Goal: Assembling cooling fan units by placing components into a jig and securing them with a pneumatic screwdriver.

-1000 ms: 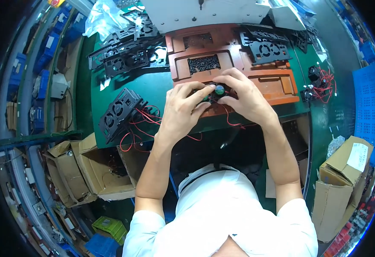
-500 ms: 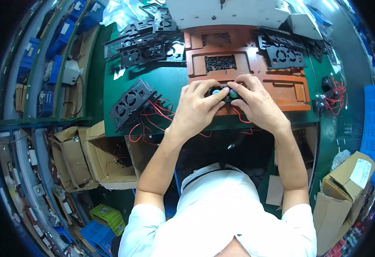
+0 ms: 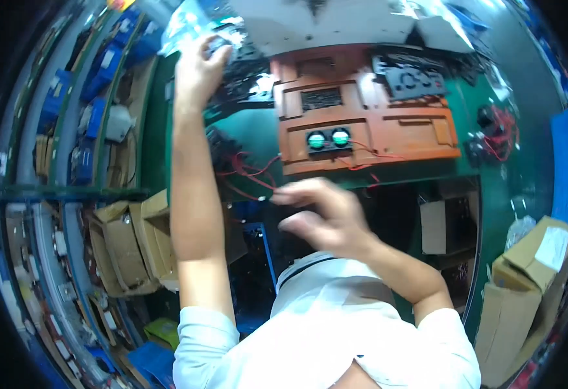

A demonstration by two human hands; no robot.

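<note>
A pair of small black fans [image 3: 328, 141] with green round centres sits in the front recess of the orange fixture [image 3: 420, 157], red wires trailing to the right. My left hand [image 3: 196, 74] reaches out to the far left, at the pile of black fan brackets [image 3: 241, 61] and a clear plastic bag [image 3: 185, 29]. Its thumb and forefinger are curved apart; no held thing can be made out. Nearer to me, my right hand [image 3: 332, 217] hovers in front of the table edge, blurred, with fingers stretched and nothing in them.
Dark screws fill a recess [image 3: 321, 98] of the fixture. Another black bracket [image 3: 413, 78] lies on its far right. Red-wired parts [image 3: 501, 133] are at the right; more red wires [image 3: 251, 170] lie left. Cardboard boxes [image 3: 118, 249] stand below left, a white machine panel [image 3: 342, 29] behind.
Both hands have left the fans, which now rest in the fixture. The left hand has moved far out to the left pile; the right has drawn back toward me.
</note>
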